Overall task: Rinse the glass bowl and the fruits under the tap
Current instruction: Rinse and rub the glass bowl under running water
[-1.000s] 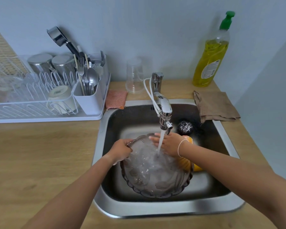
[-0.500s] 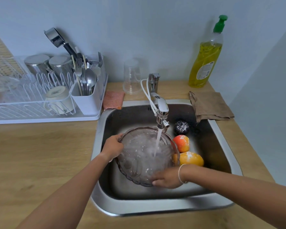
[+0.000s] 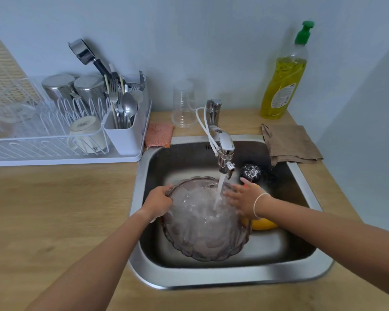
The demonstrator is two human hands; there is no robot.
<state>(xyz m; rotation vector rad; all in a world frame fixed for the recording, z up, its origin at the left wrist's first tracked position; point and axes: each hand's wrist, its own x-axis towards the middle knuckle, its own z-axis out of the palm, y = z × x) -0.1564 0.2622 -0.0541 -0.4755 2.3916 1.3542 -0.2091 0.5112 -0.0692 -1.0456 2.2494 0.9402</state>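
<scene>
A smoky scalloped glass bowl [image 3: 202, 234] is tilted in the steel sink [image 3: 229, 277], with water from the tap [image 3: 224, 151] pouring into it. My left hand [image 3: 158, 202] grips the bowl's left rim. My right hand [image 3: 243, 199] lies flat with fingers spread on the bowl's inner right side, under the stream. A yellow-orange fruit [image 3: 263, 223] shows below my right wrist at the bowl's right. A dark round fruit [image 3: 250, 172] sits in the sink's far right corner. A third fruit is mostly hidden behind my right hand.
A white dish rack [image 3: 61, 140] with cups and cutlery stands on the wooden counter at the left. A pink sponge [image 3: 158, 135], a clear plastic cup [image 3: 184, 104], a yellow soap bottle [image 3: 284, 75] and a brown cloth [image 3: 290, 143] line the sink's back edge.
My right hand has moved from the bowl's near rim up to its inner right side under the stream. The bowl has tilted and shifted toward me, hiding the red fruit.
</scene>
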